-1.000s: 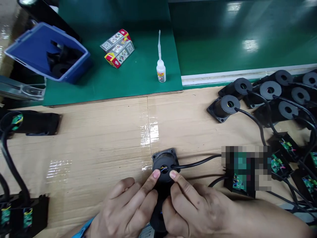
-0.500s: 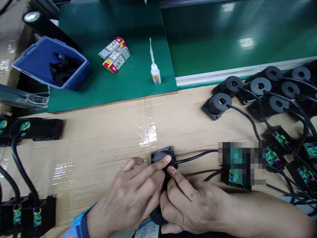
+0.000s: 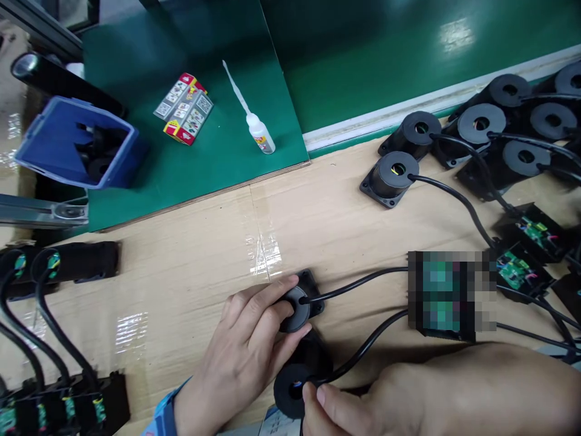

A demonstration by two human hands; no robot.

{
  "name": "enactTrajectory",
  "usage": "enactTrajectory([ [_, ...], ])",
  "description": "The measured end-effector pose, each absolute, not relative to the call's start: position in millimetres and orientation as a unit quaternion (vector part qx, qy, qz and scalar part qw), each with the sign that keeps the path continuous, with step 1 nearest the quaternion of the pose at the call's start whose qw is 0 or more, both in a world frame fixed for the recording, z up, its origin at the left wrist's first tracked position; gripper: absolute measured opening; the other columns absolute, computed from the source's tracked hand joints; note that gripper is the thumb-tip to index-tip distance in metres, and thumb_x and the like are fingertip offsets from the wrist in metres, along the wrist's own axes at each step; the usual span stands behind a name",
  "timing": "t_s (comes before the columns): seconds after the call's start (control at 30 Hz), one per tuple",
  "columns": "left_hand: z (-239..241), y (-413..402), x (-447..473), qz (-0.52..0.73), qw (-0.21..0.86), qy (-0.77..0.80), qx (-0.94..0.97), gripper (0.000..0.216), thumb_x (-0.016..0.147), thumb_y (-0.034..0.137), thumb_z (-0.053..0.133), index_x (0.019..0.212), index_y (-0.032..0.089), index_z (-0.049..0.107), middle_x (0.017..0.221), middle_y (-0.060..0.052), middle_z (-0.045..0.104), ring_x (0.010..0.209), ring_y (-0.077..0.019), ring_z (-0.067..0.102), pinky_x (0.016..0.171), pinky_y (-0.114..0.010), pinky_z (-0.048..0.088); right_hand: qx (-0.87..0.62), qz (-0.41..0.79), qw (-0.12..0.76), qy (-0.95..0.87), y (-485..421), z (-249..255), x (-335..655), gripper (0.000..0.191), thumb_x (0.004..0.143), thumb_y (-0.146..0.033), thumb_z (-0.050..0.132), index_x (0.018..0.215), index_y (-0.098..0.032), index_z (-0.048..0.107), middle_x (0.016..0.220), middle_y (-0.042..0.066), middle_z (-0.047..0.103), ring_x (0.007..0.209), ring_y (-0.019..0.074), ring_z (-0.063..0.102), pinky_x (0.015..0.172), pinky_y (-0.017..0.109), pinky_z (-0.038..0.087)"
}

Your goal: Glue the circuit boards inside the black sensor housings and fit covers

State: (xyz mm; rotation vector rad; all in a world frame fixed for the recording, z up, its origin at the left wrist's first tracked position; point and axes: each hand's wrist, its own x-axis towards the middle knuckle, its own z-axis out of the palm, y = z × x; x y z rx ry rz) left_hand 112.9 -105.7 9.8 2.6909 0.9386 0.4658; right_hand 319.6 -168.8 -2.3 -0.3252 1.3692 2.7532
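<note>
Our left hand (image 3: pixel 247 342) curls round a housing (image 3: pixel 299 312), cable (image 3: pixel 358 283) already in; our right hand (image 3: pixel 363 406) meets the nearer housing (image 3: pixel 285 396), its hold and remaining work unclear.

Black housing (image 3: pixel 299 315), tan cardboard (image 3: pixel 181 266);
blue bin (image 3: pixel 121 162) at ten o'clock; white bottle (image 3: pixel 259 130) at eleven; red, yellow and grey carton (image 3: pixel 184 110), QR-patterned.

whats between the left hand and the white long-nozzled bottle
In the head view, cardboard with clear tape, then the front strip of the green board, separate the left hand from the white long-nozzled bottle; no loose part lies there.
</note>
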Motion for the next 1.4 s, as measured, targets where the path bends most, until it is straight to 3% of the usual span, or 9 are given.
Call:
enactTrajectory([
  [0.1,8,-105,115,0.157,0.146,0.334,0.918,0.011,0.101,0.024,0.063,0.097,0.017,0.056,0.125,-0.017,0.069,0.106,-0.0235,0.065,0.087,-0.035,0.052,-0.106,0.919,0.109,0.364,-168,1,323,0.037,0.076,0.008,0.044,0.085,-0.010,0.075,0.091,-0.006,0.078,0.094,0.0043,0.073,0.073,0.008,0.059],
  [0.23,10,-105,114,0.151,0.152,0.343,0.914,0.013,0.100,0.023,0.065,0.099,0.016,0.055,0.127,-0.019,0.067,0.109,-0.0240,0.066,0.087,-0.035,0.054,-0.193,0.738,-0.037,0.646,-167,3,328,0.039,0.081,0.000,0.052,0.098,-0.023,0.078,0.109,-0.002,0.078,0.113,0.0200,0.068,0.082,0.034,0.068],
  [0.33,14,-114,104,0.187,0.155,0.353,0.904,0.024,0.103,0.040,0.060,0.100,0.017,0.056,0.133,-0.020,0.063,0.118,-0.0276,0.065,0.090,-0.040,0.056,-0.216,0.721,-0.056,0.656,-176,0,323,0.036,0.079,-0.007,0.058,0.099,-0.029,0.079,0.102,-0.002,0.078,0.110,0.0248,0.068,0.089,0.045,0.068],
  [0.5,12,-157,85,0.282,0.100,0.282,0.912,0.042,0.098,0.056,0.061,0.077,0.021,0.056,0.104,-0.006,0.061,0.099,-0.0218,0.066,0.077,-0.037,0.056,-0.207,0.813,-0.087,0.537,-199,-5,308,0.025,0.080,-0.011,0.056,0.068,-0.019,0.076,0.063,0.004,0.064,0.072,0.0218,0.066,0.070,0.043,0.070],
  [0.67,1,-190,89,0.210,0.129,0.354,0.902,0.020,0.093,0.035,0.075,0.097,0.019,0.065,0.116,-0.011,0.066,0.104,-0.0258,0.068,0.080,-0.039,0.058,-0.228,0.782,-0.037,0.578,-198,-6,309,0.026,0.083,-0.020,0.057,0.092,-0.021,0.081,0.080,0.007,0.071,0.075,0.0253,0.065,0.054,0.044,0.065],
  [0.8,3,-194,95,0.181,0.138,0.364,0.903,0.013,0.094,0.023,0.072,0.097,0.014,0.062,0.120,-0.017,0.065,0.106,-0.0258,0.067,0.084,-0.037,0.057,-0.141,0.704,-0.185,0.671,-190,-10,313,0.042,0.088,-0.016,0.051,0.121,-0.024,0.076,0.105,0.010,0.073,0.082,0.0250,0.064,0.056,0.041,0.064],
  [1.03,8,-193,96,0.144,0.147,0.372,0.905,0.016,0.095,0.023,0.072,0.099,0.014,0.059,0.118,-0.017,0.065,0.106,-0.0244,0.068,0.084,-0.035,0.059,-0.159,0.555,-0.263,0.773,-182,9,321,0.065,0.086,0.005,0.027,0.137,-0.012,0.063,0.086,0.008,0.065,0.067,0.0172,0.060,0.064,0.031,0.065],
  [1.17,2,-193,93,0.218,0.115,0.335,0.909,0.021,0.087,0.011,0.078,0.100,0.016,0.062,0.118,-0.013,0.067,0.115,-0.0264,0.068,0.090,-0.037,0.058,-0.196,0.379,-0.239,0.872,-181,11,325,0.061,0.091,-0.001,0.025,0.129,-0.020,0.068,0.092,0.006,0.068,0.072,0.0193,0.062,0.066,0.039,0.067],
  [1.4,-10,-193,81,0.207,0.101,0.279,0.932,0.024,0.099,0.006,0.057,0.111,0.018,0.074,0.111,-0.008,0.079,0.129,-0.0211,0.063,0.105,-0.034,0.053,0.049,0.223,-0.342,0.911,-213,-35,319,0.028,0.101,-0.027,0.048,0.110,-0.032,0.074,0.103,-0.001,0.072,0.095,0.0201,0.064,0.097,0.042,0.061],
])
